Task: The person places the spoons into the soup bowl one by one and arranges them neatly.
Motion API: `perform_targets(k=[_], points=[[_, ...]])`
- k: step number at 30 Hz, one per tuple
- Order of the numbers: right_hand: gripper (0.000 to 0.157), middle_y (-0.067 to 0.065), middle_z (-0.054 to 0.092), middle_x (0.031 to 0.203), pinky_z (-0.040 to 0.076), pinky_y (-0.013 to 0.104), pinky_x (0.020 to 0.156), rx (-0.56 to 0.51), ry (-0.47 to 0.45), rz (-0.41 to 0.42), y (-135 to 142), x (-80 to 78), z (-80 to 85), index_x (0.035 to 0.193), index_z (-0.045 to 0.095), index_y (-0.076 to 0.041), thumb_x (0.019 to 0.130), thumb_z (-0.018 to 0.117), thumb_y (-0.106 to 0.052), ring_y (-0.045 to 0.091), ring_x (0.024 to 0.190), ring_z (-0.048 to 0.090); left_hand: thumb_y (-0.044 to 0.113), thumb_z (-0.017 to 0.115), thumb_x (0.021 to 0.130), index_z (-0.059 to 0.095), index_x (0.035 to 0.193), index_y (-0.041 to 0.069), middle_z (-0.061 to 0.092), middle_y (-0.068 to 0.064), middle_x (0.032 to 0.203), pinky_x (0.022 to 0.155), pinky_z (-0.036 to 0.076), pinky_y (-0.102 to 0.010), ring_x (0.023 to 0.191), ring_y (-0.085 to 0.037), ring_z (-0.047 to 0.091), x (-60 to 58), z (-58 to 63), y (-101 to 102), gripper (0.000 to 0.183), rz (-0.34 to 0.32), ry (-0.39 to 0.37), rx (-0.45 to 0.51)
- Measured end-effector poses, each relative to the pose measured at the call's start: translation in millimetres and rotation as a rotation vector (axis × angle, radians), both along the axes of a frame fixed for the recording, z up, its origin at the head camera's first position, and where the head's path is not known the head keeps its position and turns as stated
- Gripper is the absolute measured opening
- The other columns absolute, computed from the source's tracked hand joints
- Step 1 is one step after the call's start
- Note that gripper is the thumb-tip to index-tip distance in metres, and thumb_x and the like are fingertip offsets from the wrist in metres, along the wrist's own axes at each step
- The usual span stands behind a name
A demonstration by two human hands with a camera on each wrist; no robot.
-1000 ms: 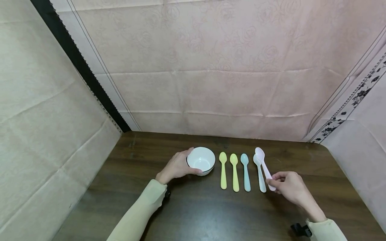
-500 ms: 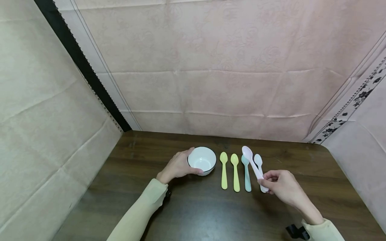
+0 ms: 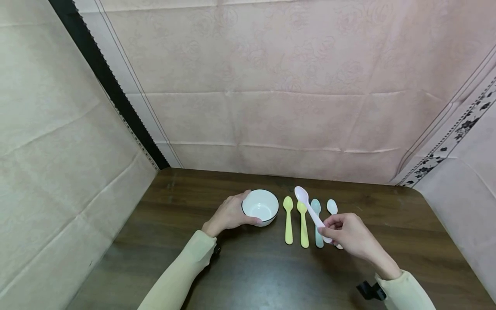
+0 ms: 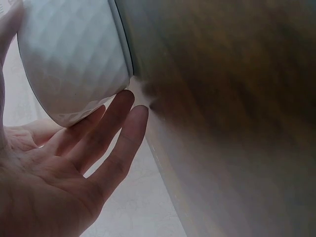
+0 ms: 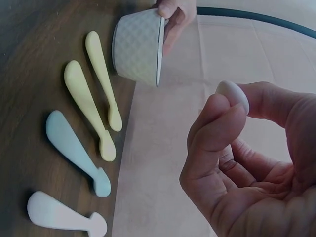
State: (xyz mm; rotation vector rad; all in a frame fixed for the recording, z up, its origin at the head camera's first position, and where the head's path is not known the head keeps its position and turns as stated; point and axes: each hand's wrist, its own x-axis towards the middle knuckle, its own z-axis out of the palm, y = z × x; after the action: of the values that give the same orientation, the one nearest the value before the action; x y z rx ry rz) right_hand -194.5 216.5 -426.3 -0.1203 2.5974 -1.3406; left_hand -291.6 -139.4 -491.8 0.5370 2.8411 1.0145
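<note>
My left hand [image 3: 232, 212] grips a white bowl [image 3: 260, 205] with a dark rim, thumb at the near side and fingers around the left. In the left wrist view the bowl's quilted outer wall [image 4: 74, 54] shows against the fingers. Between thumb and fingertips, my right hand [image 3: 350, 234] pinches the handle end of a pale lilac spoon [image 3: 308, 209], lifted over the row of spoons, its head toward the bowl. Below it lie two yellow spoons [image 3: 288, 219], a blue spoon [image 3: 316, 209] and a white spoon [image 3: 332, 206], partly covered by the right hand.
The brown wooden table [image 3: 240, 271] carries everything. Pale cloth walls [image 3: 271, 120] rise at its back and sides. A black strip [image 3: 116, 99] runs down the left corner, and a floral border [image 3: 461, 129] runs down the right one.
My right hand has lifted the lilac spoon from beside the white spoon and carried it left over the blue and yellow ones. My left hand keeps holding the bowl in place.
</note>
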Motion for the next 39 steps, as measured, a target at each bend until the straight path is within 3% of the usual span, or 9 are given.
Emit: perform_targets(k=[8, 14, 23, 39], points=[[0.013, 0.000, 0.071, 0.076, 0.050, 0.027, 0.056, 0.024, -0.012, 0.026, -15.6, -7.3, -1.7, 0.098, 0.077, -0.003, 0.097, 0.081, -0.015, 0.014, 0.066, 0.063, 0.058, 0.097, 0.075, 0.047, 0.163, 0.006, 0.066, -0.016, 0.153, 0.108, 0.055, -0.055, 0.132, -0.035, 0.067, 1.3, 0.6, -0.9, 0.114, 0.005, -0.002, 0.001], [0.013, 0.000, 0.071, 0.073, 0.054, 0.029, 0.060, -0.024, -0.053, 0.076, -28.0, -13.0, -2.8, 0.093, 0.076, -0.002, 0.097, 0.079, -0.014, 0.016, 0.066, 0.064, 0.057, 0.098, 0.075, 0.047, 0.164, 0.007, 0.066, -0.015, 0.153, 0.108, 0.056, -0.053, 0.132, -0.033, 0.068, 2.6, 2.2, -0.1, 0.114, 0.013, -0.008, -0.001], [0.014, -0.002, 0.065, 0.067, 0.044, 0.026, 0.054, -0.027, -0.061, 0.117, -50.4, -19.5, -7.5, 0.089, 0.076, -0.002, 0.096, 0.080, -0.013, 0.013, 0.063, 0.058, 0.055, 0.098, 0.075, 0.050, 0.161, 0.009, 0.071, -0.012, 0.146, 0.104, 0.057, -0.050, 0.126, -0.030, 0.070, 2.4, 2.9, -0.6, 0.108, -0.004, 0.002, 0.014], [0.015, -0.001, 0.068, 0.071, 0.052, 0.026, 0.059, -0.020, -0.061, 0.171, -70.9, -35.4, -11.2, 0.093, 0.077, 0.004, 0.098, 0.077, -0.011, 0.011, 0.063, 0.059, 0.057, 0.097, 0.074, 0.052, 0.160, 0.010, 0.074, -0.011, 0.140, 0.098, 0.057, -0.046, 0.120, -0.027, 0.071, 1.5, 0.9, -1.4, 0.108, -0.001, 0.024, 0.002]])
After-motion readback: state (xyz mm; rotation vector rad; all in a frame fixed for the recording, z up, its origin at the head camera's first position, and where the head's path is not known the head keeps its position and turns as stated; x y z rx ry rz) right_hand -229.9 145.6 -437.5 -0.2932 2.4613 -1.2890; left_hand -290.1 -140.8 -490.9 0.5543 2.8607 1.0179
